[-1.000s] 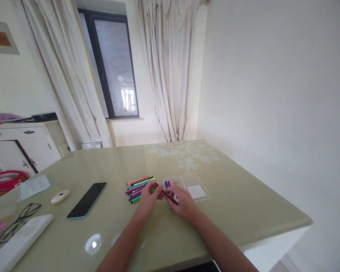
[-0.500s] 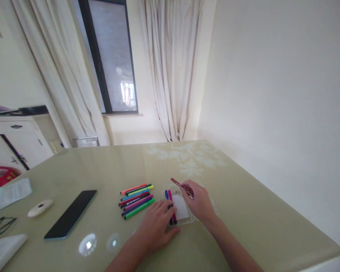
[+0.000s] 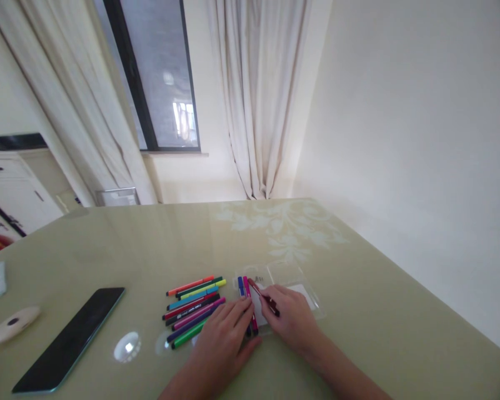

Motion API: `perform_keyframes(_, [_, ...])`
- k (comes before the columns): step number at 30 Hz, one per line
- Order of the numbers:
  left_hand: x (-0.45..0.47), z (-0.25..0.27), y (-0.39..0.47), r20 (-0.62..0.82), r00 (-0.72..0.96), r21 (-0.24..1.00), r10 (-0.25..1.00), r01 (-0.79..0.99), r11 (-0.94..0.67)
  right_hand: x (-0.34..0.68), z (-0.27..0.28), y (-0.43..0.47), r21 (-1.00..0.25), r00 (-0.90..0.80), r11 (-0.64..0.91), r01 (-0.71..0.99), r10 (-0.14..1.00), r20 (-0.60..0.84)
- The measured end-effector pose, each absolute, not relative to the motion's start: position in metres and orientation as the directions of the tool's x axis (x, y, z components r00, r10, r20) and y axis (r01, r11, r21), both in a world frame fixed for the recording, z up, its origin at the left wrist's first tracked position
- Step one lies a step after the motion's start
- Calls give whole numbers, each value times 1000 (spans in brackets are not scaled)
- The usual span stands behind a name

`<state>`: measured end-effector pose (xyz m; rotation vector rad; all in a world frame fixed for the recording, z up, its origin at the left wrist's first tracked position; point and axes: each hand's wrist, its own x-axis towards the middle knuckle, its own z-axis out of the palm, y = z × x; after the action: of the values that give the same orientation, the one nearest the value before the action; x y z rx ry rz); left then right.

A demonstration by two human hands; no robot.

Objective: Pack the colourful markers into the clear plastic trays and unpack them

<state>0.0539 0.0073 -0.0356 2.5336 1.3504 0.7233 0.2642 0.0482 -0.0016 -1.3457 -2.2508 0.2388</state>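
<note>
L of the clear case (image 3: 289, 271) lie loose pens (image 3: 191, 306), the L hand (image 3: 223, 339) rests flat on the case's blue pen (image 3: 240, 286) & pink pen (image 3: 246, 286), prob. so they don't roll, & over it the R hand (image 3: 294, 319) pinches a dark red pen (image 3: 255, 287), maybe to steer it well.

Pale wall (image 3: 408, 139), cream curtains (image 3: 258, 89), dark-framed window (image 3: 162, 72), white cabinet (image 3: 23, 189).

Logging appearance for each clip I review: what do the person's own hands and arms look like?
The left hand and right hand are bare, without gloves. No sleeves show on the forearms, and no watch, bracelet or ring is visible.
</note>
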Motion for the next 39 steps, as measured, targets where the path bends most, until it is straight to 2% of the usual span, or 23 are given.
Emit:
perform_keyframes(4, [52,-33,7,330,455,428,827,709,-560,255,-5,40,-368,-398,492,789,865,305])
perform_keyframes(7, [47,-31,6,320,477,444,819,688,-574,251,-9,36,-397,-404,489,777,871,281])
perform_keyframes(15, [45,-26,0,335,504,390,796,695,-604,252,-1,35,-490,-418,471,734,881,220])
perform_keyframes(23, [48,-24,-3,341,532,291,776,725,-624,248,-8,38,-442,-444,504,742,864,238])
perform_keyframes(30, [53,-17,-3,338,556,221,759,737,-639,247,-4,42,-590,-377,433,682,899,224])
perform_keyframes(39, [53,-17,-1,380,549,231,744,723,-651,243,0,43,-764,-247,290,577,953,175])
